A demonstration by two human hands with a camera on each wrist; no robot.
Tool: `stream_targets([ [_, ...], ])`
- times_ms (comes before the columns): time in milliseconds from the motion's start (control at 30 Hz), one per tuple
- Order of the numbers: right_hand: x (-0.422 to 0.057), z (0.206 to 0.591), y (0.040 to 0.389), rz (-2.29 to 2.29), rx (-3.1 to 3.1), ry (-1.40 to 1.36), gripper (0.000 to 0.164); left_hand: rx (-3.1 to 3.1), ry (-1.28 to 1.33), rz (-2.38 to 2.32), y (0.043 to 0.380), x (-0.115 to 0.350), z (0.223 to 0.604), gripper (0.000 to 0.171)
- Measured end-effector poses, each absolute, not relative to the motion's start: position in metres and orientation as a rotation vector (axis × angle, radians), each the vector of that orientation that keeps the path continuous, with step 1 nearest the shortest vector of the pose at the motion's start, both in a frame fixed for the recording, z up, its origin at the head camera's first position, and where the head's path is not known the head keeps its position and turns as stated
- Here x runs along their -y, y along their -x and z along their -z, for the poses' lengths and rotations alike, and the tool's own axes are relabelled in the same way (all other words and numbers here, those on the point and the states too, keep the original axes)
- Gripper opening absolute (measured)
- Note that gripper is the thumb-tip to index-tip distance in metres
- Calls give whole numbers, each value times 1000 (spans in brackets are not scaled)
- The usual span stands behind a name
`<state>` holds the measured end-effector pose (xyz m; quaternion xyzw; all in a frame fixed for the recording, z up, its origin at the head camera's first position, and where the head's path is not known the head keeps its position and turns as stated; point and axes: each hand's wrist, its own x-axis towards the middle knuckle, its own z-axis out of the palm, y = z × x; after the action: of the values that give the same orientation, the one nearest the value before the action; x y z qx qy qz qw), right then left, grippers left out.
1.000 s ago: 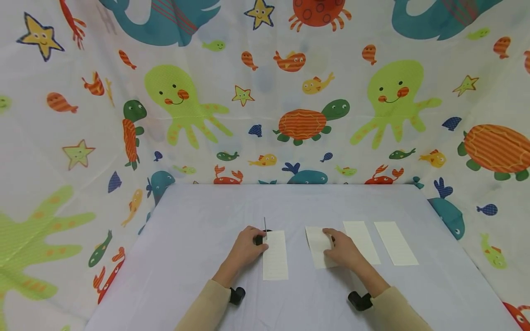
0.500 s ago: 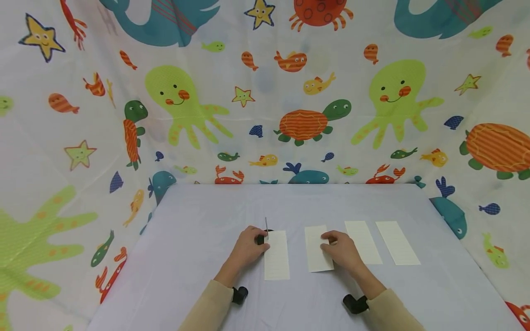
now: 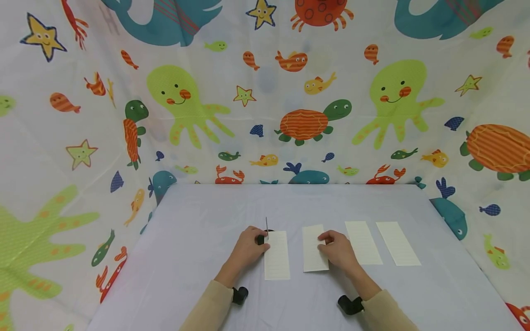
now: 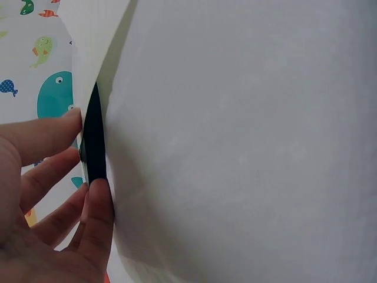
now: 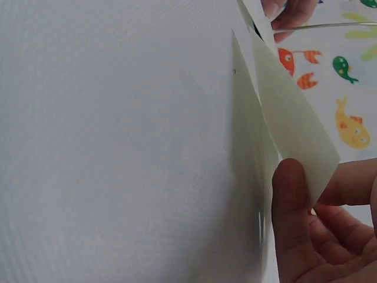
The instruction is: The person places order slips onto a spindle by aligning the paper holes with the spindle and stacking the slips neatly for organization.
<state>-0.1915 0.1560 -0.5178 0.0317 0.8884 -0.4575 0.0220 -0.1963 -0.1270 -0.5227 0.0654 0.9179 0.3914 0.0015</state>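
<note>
Because the paper slip looks light, limp and easily creased, it probably handles best by its edge, where the right hand pinches it, right of the dark clip-like object that the left hand grips against a second slip.

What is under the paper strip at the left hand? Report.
A black object shows at the edge of the paper strip, by the left hand. The rest is covered; its full shape cannot be seen.
</note>
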Motion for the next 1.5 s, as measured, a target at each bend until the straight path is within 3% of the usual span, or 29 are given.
stream_targets([
  [1133, -120, 494, 184, 1801, -2540, 34, 20, -2915, -175, -1192, 197, 126, 518, 31],
  [1500, -108, 482, 184, 1856, -2535, 40, 20, -2922, -119, -1465, 197, 131, 506, 21],
])
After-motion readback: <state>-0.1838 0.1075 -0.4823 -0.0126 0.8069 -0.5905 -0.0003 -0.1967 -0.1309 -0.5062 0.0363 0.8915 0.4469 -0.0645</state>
